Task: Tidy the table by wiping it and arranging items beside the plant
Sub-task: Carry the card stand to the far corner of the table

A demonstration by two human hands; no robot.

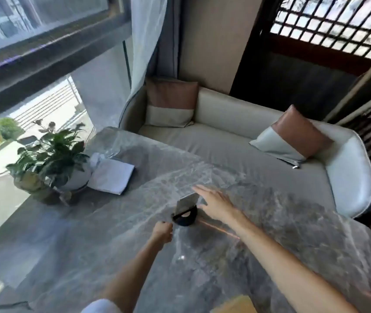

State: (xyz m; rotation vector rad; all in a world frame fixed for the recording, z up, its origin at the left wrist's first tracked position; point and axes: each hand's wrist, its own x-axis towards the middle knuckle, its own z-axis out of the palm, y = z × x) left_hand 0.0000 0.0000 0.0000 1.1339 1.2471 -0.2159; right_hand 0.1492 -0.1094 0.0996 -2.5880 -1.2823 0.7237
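Two hands close on a card stand at the middle of the grey marble desk [293, 233].

The right hand [216, 205] has its fingers [202, 190] spread wide and flat, reaching over the card [187, 202] that stands upright in the black stand [185, 216]; whether they touch it cannot be told. The left hand [163, 230] sits at 7 o'clock from the stand, just beside it, fingers curled into a loose fist holding nothing visible. At 10 o'clock from the stand, well apart, a white napkin [112, 176] lies flat, touching the white pot of the plant [51, 154] at the desk's window edge. A crumpled white wad [97, 157] rests at the napkin's far corner against the pot. Beyond the desk, at 1 o'clock, a pale sofa [236, 114] carries two cushions.
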